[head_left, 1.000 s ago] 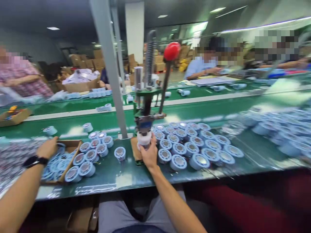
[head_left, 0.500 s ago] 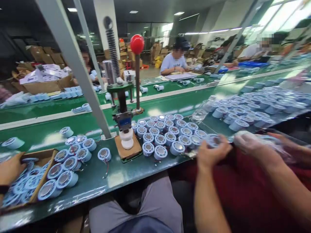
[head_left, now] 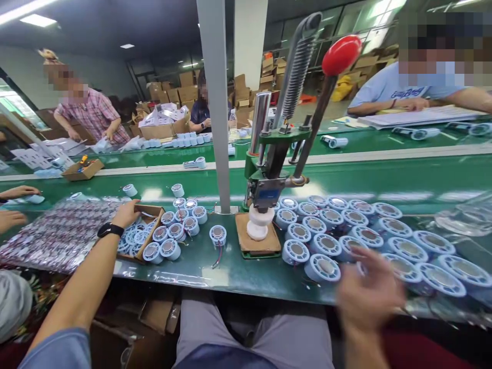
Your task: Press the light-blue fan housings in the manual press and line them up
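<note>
- reaching over the box (head_left: 154, 210), the left hand (head_left: 126, 212) is hiding its grip
- blue rings (head_left: 136, 236) are lying just beside it
- the right hand (head_left: 369, 288) is blurring near blue housings (head_left: 325, 245), its grip unclear

Left arm (head_left: 82, 287): extended forward from the lower left | left hand (head_left: 126, 212): back upward, fingers pointing down, fingertips hidden, grip unclear | right forearm (head_left: 363, 348): short stretch visible at bottom edge | right hand (head_left: 367, 292): blurred, ahead of the forearm, fingers partly spread, grip unclear
</note>
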Demonstrator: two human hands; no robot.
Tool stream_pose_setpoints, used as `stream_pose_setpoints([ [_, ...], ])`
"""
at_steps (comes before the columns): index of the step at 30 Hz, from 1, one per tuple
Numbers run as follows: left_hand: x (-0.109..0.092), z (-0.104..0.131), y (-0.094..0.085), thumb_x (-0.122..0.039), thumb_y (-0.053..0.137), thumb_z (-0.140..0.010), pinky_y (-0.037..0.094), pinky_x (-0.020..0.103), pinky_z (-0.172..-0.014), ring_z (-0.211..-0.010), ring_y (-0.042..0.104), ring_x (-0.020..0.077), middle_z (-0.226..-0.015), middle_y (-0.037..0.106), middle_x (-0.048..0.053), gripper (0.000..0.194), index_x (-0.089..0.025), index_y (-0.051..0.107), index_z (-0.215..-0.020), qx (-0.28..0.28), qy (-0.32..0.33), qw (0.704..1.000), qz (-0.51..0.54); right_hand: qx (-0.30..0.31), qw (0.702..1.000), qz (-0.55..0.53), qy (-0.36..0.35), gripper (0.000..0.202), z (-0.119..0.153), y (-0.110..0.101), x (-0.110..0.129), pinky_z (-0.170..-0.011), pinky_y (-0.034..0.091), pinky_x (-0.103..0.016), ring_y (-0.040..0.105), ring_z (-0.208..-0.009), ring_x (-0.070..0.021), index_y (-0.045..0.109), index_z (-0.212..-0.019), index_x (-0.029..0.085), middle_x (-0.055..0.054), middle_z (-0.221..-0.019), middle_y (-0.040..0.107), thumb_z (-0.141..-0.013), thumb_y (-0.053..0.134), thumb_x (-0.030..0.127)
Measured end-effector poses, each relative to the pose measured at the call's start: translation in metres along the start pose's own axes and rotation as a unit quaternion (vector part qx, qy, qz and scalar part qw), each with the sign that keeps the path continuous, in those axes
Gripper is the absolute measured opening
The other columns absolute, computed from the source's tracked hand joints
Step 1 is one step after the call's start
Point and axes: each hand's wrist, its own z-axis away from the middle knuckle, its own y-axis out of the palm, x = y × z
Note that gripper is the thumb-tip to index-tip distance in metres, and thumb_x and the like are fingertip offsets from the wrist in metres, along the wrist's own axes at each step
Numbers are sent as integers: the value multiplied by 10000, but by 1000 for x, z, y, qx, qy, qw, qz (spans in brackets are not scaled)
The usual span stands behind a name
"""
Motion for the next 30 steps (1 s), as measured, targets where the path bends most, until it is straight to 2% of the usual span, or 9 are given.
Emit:
stream_pose_setpoints([
  [4, -9, 4, 1, -86, 532, -752, 463, 277, -966, -1147, 630, 240, -1249, 667, 139, 672, -95, 438, -1418, 20, 34, 999, 6, 324, 928, -84, -163, 477, 56, 125, 69, -1073, 457, -502, 450, -1334, -294, 559, -1338, 188, -163, -1428, 431, -863, 513, 175],
  [8, -15, 13, -2, -59, 491, -755, 471, 245, -932, -1058, 660, 193, -1120, 725, 71, 666, -148, 463, -1414, 20, 76, 997, 21, 384, 900, -88, -188, 435, 77, 188, 91, -1090, 419, -573, 398, -1356, -316, 638, -1245, 176, -172, -1382, 472, -847, 500, 70],
  [11, -19, 19, -4, -120, 483, -808, 473, 259, -933, -1037, 659, 200, -1103, 726, 67, 540, -166, 540, -1343, 12, 102, 994, 34, 392, 891, -97, -207, 411, 82, 180, 78, -1054, 467, -547, 469, -1280, -284, 667, -1190, 203, -137, -1329, 529, -856, 480, 53],
  [17, -22, 22, -5, -174, 484, -815, 476, 277, -915, -961, 661, 202, -1006, 730, 48, 518, -186, 537, -1330, 9, 129, 990, 64, 413, 879, -129, -201, 342, 87, 121, 52, -1037, 502, -478, 512, -1252, -245, 627, -1229, 228, -106, -1383, 520, -934, 471, 152],
  [22, -20, 28, -37, -280, 475, -835, 497, 323, -880, -871, 651, 222, -953, 706, 78, 447, -135, 585, -1243, -84, 85, 988, 98, 418, 883, -143, -159, 339, 88, 98, 46, -1061, 493, -425, 510, -1291, -219, 620, -1243, 238, -100, -1403, 514, -938, 485, 177],
  [24, -40, 49, -45, -323, 490, -832, 515, 325, -863, -863, 648, 218, -946, 702, 75, 381, -147, 634, -1138, -153, 50, 971, 175, 411, 888, -148, -142, 358, 90, 95, 44, -1060, 495, -410, 519, -1290, -215, 609, -1265, 238, -105, -1403, 516, -932, 490, 184],
  [26, -80, 84, -38, -348, 513, -831, 544, 310, -808, -844, 656, 206, -947, 707, 62, 356, -167, 643, -1108, -141, 58, 946, 286, 402, 894, -152, -124, 369, 91, 95, 42, -1058, 497, -400, 530, -1284, -216, 601, -1276, 232, -113, -1399, 516, -922, 505, 195],
  [28, -130, 124, -15, -344, 541, -835, 566, 304, -743, -803, 668, 200, -922, 717, 51, 303, -197, 662, -1070, -8, 134, 921, 366, 400, 897, -153, -107, 363, 92, 94, 41, -1058, 496, -389, 539, -1277, -216, 606, -1265, 223, -118, -1393, 517, -911, 523, 205],
  [30, -178, 157, 16, -263, 530, -839, 570, 311, -729, -759, 664, 195, -868, 716, 45, 261, -230, 680, -1049, 60, 182, 904, 383, 405, 896, -151, -98, 343, 92, 93, 41, -1055, 498, -374, 545, -1272, -212, 618, -1240, 218, -117, -1386, 520, -908, 534, 211],
])
